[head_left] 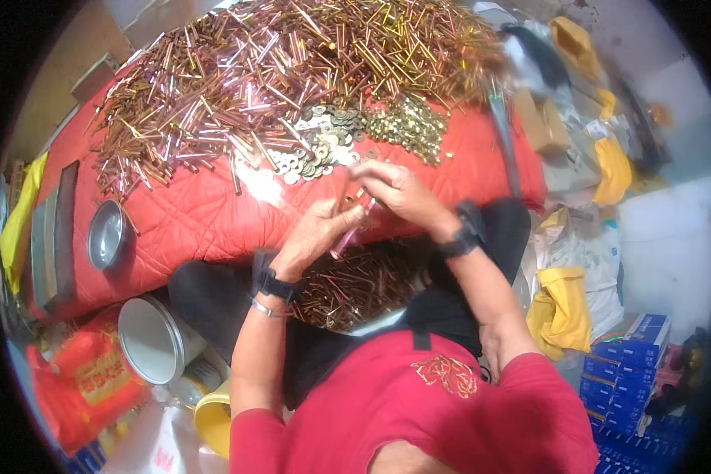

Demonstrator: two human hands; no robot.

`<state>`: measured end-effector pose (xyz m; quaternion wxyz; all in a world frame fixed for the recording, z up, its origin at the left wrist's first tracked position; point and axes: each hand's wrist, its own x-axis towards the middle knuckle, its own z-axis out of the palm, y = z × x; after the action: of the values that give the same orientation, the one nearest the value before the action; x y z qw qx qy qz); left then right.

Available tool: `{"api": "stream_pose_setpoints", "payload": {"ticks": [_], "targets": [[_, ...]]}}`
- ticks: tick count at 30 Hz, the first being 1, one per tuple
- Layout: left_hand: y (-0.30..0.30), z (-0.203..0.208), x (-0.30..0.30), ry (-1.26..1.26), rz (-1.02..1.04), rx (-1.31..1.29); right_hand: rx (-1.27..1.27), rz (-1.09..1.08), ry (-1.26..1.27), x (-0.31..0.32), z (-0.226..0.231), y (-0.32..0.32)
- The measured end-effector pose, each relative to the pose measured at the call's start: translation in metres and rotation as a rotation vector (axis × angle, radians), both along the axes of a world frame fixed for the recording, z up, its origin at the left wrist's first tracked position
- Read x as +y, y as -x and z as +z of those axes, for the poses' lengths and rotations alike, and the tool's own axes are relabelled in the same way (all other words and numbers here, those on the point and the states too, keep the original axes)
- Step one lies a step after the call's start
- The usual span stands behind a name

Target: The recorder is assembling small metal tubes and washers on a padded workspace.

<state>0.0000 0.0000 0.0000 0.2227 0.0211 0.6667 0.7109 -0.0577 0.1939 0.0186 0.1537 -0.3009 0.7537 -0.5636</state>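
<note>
My left hand (324, 231) is closed around a slim metal bolt (340, 245) with a pinkish-gold sheen, its lower end sticking out below the fingers. Bent over the upper end of that bolt is my right hand (401, 192), fingers and thumb drawn together. A small goldish bit shows between the hands, but the fingers hide what the right hand pinches. Just beyond the hands, flat round washers (317, 152) lie in a loose heap. Small brass-coloured nuts (411, 130) are heaped to their right. Behind both spreads a big pile of similar bolts (237, 75).
A red quilted cover (178, 229) lies under the piles. At its left sits a metal bowl (107, 235). More bolts (355, 288) fill the space between my legs. A white bucket (148, 340) stands lower left; blue boxes (622, 371) are stacked lower right, near a yellow sack (562, 308).
</note>
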Motion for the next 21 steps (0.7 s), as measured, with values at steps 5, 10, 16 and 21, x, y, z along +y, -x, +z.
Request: {"api": "stream_pose_setpoints", "payload": {"ticks": [5,10,16,21], "targets": [[0.004,-0.012,0.000,-0.060,0.209,0.044,-0.095,-0.165,-0.221,0.027,0.008,0.023],[0.014,-0.015,-0.004,-0.246,0.347,-0.054,0.693,-0.774,-0.590,0.019,-0.011,0.117],[0.021,-0.013,-0.007,-0.363,0.426,-0.078,0.684,-0.897,-0.888,0.013,-0.023,0.177],[0.022,-0.026,-0.016,-0.503,0.533,-0.114,0.947,-0.840,-0.854,0.019,-0.012,0.149]]}}
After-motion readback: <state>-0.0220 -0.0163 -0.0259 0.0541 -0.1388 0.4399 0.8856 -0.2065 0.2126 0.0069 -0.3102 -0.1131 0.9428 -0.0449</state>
